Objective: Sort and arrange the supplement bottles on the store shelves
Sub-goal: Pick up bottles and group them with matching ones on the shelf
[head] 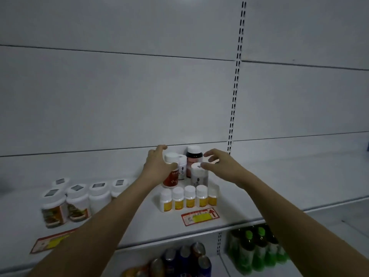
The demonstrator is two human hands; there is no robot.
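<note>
Red-labelled bottle (171, 176) sits gripped by the left hand (157, 164), while the right hand (221, 163), fingers spread, touches the grey-labelled bottle's (199, 175) cap.

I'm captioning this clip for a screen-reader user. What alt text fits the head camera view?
Two bare arms reach over a white store shelf: the left hand grips a red-labelled bottle, and the right hand touches the cap of a grey-labelled bottle. A row of small yellow-labelled bottles stands in front, wide jars at left.
</note>
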